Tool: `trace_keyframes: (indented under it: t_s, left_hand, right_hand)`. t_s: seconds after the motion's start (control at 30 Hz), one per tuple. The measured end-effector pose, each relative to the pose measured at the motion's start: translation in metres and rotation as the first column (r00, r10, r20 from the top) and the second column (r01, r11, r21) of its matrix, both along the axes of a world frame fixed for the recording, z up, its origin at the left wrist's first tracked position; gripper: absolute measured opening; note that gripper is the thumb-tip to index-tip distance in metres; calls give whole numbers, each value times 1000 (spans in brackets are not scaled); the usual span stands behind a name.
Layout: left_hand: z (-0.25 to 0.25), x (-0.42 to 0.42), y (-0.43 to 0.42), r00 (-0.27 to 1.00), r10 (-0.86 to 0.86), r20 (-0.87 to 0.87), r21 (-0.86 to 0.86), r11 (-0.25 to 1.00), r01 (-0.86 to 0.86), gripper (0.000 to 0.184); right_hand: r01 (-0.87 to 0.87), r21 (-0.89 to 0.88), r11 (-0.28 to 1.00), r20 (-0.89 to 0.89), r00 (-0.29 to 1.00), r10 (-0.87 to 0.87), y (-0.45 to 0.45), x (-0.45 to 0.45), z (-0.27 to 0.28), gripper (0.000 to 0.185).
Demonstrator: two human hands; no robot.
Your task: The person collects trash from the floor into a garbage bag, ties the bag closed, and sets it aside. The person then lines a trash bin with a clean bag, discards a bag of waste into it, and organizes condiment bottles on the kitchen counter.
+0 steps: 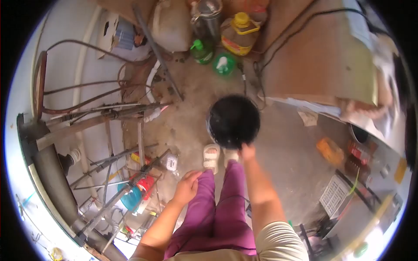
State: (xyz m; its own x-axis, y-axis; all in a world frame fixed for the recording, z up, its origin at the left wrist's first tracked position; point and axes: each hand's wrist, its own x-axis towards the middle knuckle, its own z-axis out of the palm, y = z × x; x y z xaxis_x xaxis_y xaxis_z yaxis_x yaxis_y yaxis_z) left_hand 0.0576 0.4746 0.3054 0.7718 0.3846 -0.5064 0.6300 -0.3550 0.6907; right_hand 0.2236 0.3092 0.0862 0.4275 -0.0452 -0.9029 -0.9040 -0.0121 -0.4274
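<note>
My R hand (248,152) has its fingers clenched on the near-right rim of the black tub (235,122), mid-floor just beyond my sandals (210,157); can't tell if it's fully grounded. L hand (187,188) hangs loose by my purple trousers (201,209), nothing seen in it. One-handed hold = poss. tilt or slip, prob. onto my sandals. Cord (244,81) on the far side could snag it; too hard a shove might topple the green bottles (201,55), far, slightly left.
</note>
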Motion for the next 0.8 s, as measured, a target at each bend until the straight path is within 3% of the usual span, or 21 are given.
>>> trace_keyframes:
  t_s: [0.03, 0.1, 0.13, 0.17, 0.3, 0.33, 0.37, 0.43, 0.53, 0.63, 0.67, 0.7, 0.77, 0.8]
  left_hand:
    - [4, 3, -2, 999, -29, 20, -2, 1000, 29, 35]
    - [13, 8, -8, 995, -98, 34, -3, 995, 98, 34]
    - [17, 11, -10, 990, -136, 30, 1, 991, 136, 34]
    - [20, 13, -12, 985, -171, 27, 10, 985, 171, 34]
    - [31, 12, -22, 963, -269, 15, 39, 963, 268, 33]
    - [34, 10, -25, 959, -283, 11, 43, 959, 282, 33]
    - [36, 5, -29, 955, -297, -1, 43, 954, 297, 33]
    - [33, -6, -37, 949, -314, -32, 38, 948, 315, 34]
    - [24, -20, -54, 937, -344, -59, 70, 935, 348, 34]
    - [27, -28, -78, 933, -352, -67, 111, 927, 358, 34]
    - [31, -28, -87, 933, -353, -62, 122, 925, 358, 34]
    - [36, -29, -95, 929, -369, -45, 124, 920, 371, 34]
    - [49, -31, -116, 923, -386, 5, 126, 916, 382, 33]
    - [53, -36, -124, 921, -388, 40, 155, 913, 378, 32]
  right_hand:
    - [-12, -41, 999, -82, 997, 9, -17, -1, 18, 21]
    - [161, 80, 984, -45, 986, -158, -56, -19, 33, 19]
    - [260, 10, 966, -47, 965, -259, -74, -30, 34, 19]
    - [233, -11, 972, -148, 962, -232, -88, -31, 54, 25]
    - [490, -124, 863, -166, 847, -505, -148, -60, 36, 21]
    - [579, -122, 806, -222, 776, -591, -163, -61, 29, 21]
    - [695, -140, 706, -171, 685, -708, -171, -64, 31, 21]
    - [808, -118, 577, -190, 552, -812, -206, -81, -11, 22]
    - [882, -79, 464, -199, 443, -874, -229, -90, -23, 25]
    - [919, 75, 388, -204, 395, -896, -245, -108, -33, 27]
    - [906, 13, 424, -203, 417, -886, -240, -105, -15, 30]
    - [889, 65, 454, -245, 455, -856, -241, -107, -1, 30]
    - [738, 32, 675, -221, 663, -715, -233, -113, 34, 31]
    - [700, 88, 709, -237, 706, -667, -231, -116, 55, 30]
